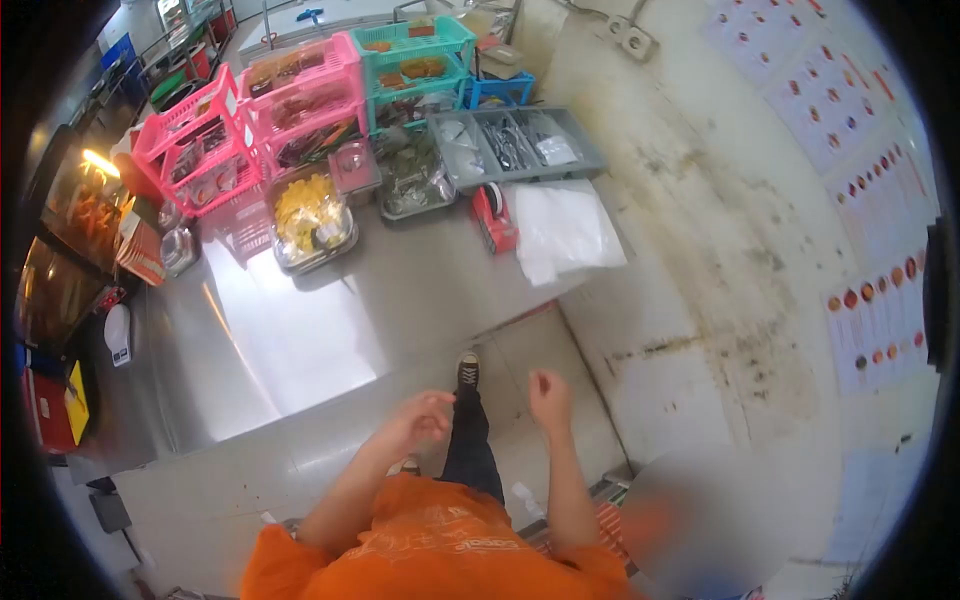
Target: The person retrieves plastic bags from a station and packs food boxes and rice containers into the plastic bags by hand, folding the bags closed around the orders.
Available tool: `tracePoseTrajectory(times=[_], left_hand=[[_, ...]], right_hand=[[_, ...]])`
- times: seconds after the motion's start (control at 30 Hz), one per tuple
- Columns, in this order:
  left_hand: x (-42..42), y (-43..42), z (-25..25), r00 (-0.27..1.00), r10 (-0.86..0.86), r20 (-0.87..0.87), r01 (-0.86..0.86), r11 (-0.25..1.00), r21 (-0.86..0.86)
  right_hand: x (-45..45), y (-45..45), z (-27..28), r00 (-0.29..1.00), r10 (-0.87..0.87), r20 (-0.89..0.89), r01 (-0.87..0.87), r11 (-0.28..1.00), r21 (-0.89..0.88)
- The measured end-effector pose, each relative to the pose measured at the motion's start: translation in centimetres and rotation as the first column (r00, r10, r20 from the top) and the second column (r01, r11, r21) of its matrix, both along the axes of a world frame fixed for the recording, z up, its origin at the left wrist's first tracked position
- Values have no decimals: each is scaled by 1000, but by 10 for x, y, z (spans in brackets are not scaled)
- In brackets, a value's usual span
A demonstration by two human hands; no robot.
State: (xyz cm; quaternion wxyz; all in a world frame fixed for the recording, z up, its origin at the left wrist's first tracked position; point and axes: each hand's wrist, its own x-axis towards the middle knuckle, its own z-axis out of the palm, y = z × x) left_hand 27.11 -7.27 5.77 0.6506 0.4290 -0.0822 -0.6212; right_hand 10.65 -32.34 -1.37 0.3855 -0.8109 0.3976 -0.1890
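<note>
My left hand (418,421) is in the air in front of the steel counter (400,345), its fingers loosely curled and apart, holding nothing. To its right, my right hand (550,400) hangs over the floor with its fingers curled together; nothing shows in it. Neither hand touches anything. On the counter, a clear-lidded container of yellow food (308,215) sits beyond my left hand. Beyond my right hand lie a red tape dispenser (493,218) and a stack of white plastic bags (566,228).
Pink baskets (305,95), green baskets (415,60) and a grey divided tray (520,143) line the counter's back. A stained wall (730,240) with paper sheets stands right. A blurred person (690,520) is at lower right.
</note>
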Motion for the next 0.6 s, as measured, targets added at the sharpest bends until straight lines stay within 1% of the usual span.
tracePoseTrajectory(times=[0.03,0.07,0.1,0.13,0.17,0.2,0.23,0.3,0.33,0.37,0.4,0.43,0.47,0.5,0.57,0.6], left_hand=[[11,-18,-12,992,118,40,-121,988,97],[20,-35,-20,970,226,86,-239,951,196],[33,-56,-20,958,266,111,-284,933,219],[46,-77,-14,947,293,133,-318,916,245],[55,-94,-5,937,315,153,-347,894,283],[64,-110,2,917,364,161,-397,869,296],[78,-128,5,906,388,170,-423,855,301],[99,-150,6,881,439,176,-473,820,323],[109,-158,0,860,474,188,-510,788,346],[118,-174,-5,856,471,213,-517,776,361],[129,-189,-7,844,477,244,-536,756,377],[144,-199,-6,825,488,286,-565,725,394],[159,-218,1,825,471,312,-563,728,391],[175,-232,-4,830,435,348,-550,739,389],[208,-269,-2,828,396,397,-535,771,345],[225,-289,2,835,369,409,-512,793,329]], right_hand=[[50,-38,18,994,34,102,-30,999,-39],[98,-78,35,986,79,150,-67,994,-83],[141,-125,23,984,86,157,-66,989,-129],[181,-179,7,982,82,168,-61,990,-127],[221,-231,-5,982,1,187,50,962,-268],[255,-278,-3,972,-37,231,114,936,-332],[287,-322,5,962,-124,244,182,955,-232],[346,-410,-10,933,-115,340,236,910,-340],[366,-428,-8,954,-99,282,224,862,-454],[389,-439,3,972,-74,224,191,804,-563],[414,-440,11,985,-41,169,143,739,-658],[439,-431,13,985,121,122,-39,851,-524],[462,-417,14,953,284,108,-227,902,-367],[481,-403,15,893,435,117,-408,891,-199],[518,-363,13,755,656,-14,-610,694,-383],[534,-346,-2,735,677,-34,-605,632,-485]])
